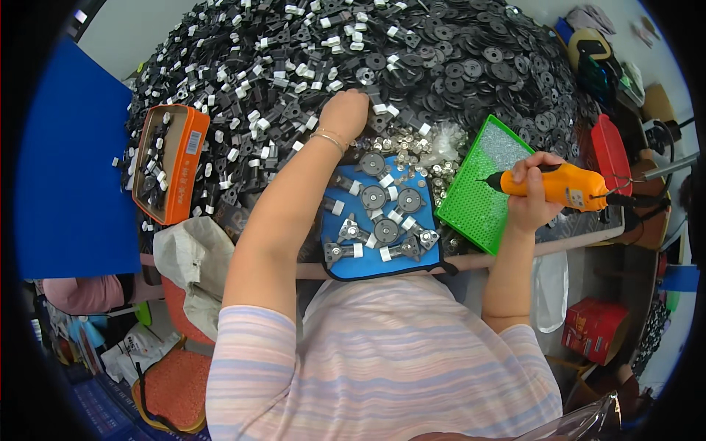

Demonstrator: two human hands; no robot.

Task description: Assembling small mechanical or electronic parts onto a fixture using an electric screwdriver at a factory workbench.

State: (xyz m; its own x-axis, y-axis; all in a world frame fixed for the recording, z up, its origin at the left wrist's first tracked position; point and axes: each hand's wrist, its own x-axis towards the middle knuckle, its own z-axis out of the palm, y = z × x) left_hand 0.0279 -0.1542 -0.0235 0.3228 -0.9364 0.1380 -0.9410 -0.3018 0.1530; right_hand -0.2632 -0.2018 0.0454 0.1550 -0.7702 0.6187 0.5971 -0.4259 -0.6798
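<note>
My right hand [535,198] is wrapped around an orange electric screwdriver [577,187]; its dark tip points left, above a green perforated tray [465,213] of small silvery screws [500,147]. My left hand [344,114] reaches to the near edge of a big heap of black plastic parts with white ends [257,121]. Its fingers are curled downward, and whatever they grip is hidden. Beside its fingertips lies a black part with a white end [378,101]. On a blue mat [434,257] in front of me rest several black round-headed assemblies [373,197] with white ends.
Black discs [485,55] form the heap's right side. Loose metal pieces [408,141] and a clear plastic bag [446,143] lie behind the mat. An orange box [193,158] holding parts stands at left. A red tray [612,154] is at right, near the screwdriver's cable.
</note>
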